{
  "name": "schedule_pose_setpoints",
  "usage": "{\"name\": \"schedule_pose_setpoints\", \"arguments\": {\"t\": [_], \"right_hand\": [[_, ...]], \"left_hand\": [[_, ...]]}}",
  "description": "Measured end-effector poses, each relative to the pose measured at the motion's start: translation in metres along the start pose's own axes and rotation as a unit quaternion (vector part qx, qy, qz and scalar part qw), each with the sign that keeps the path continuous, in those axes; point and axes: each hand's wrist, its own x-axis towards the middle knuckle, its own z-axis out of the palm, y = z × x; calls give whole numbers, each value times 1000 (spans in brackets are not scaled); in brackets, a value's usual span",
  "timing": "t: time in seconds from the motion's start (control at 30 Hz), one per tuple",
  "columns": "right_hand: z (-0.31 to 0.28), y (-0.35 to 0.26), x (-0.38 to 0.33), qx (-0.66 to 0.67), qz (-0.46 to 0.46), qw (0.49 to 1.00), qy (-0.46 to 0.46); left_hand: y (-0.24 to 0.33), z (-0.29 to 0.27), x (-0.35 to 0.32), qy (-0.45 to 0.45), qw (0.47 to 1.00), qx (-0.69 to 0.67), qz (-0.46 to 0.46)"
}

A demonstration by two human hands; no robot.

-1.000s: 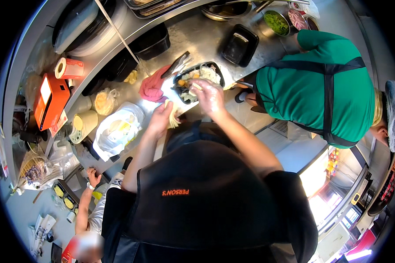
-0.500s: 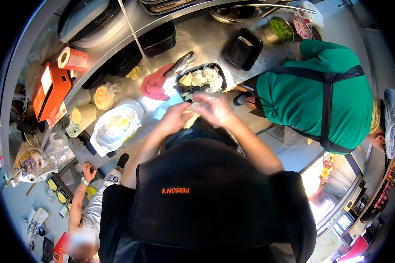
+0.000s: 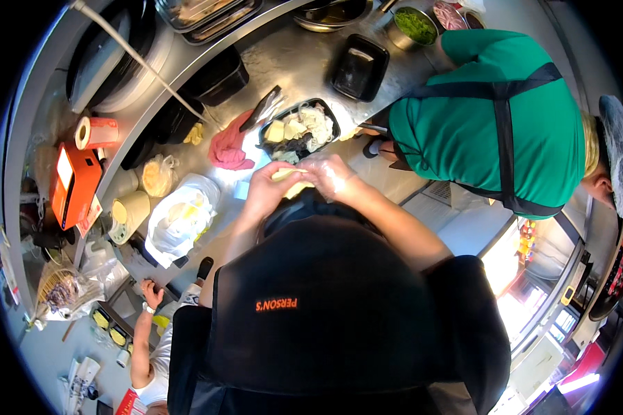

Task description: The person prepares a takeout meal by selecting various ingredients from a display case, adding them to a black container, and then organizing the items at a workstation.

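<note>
My left hand (image 3: pixel 264 190) and my right hand (image 3: pixel 331 178) meet in front of my apron, fingers closed on a pale yellow, soft-looking flat piece of food (image 3: pixel 296 188). Its exact kind cannot be made out. A clear plastic glove covers my right hand. Just beyond my hands, a black plastic container (image 3: pixel 337 124) holds pale yellow chunks (image 3: pixel 295 128), whitish shredded food (image 3: pixel 318 126) and dark strips (image 3: pixel 294 149). Left of it lie a crumpled red cloth (image 3: pixel 230 146) and a dark-bladed utensil (image 3: pixel 262 107).
A black tray (image 3: pixel 359 68) and a metal pot of chopped greens (image 3: pixel 415 28) stand farther back. To the left are a white plastic bag (image 3: pixel 180 220) and an orange machine (image 3: pixel 73 185). A co-worker in green (image 3: pixel 457 131) bends at right; another person's arm (image 3: pixel 144 339) is lower left.
The whole view has shifted slightly. My hands have come closer around the yellow piece, and more of it shows between them. The co-worker in green stays bent over the counter.
</note>
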Motion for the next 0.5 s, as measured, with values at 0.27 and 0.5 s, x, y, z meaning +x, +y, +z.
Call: {"name": "schedule_pose_setpoints", "arguments": {"t": [0.27, 0.5], "right_hand": [[-5, -18, 11, -58, -99, 981, 156], [-6, 16, 25, -19, 61, 936, 347]], "left_hand": [[-2, 1, 25, 110, 898, -366, -219], [-18, -17, 59, 203, 974, 81, 59]]}}
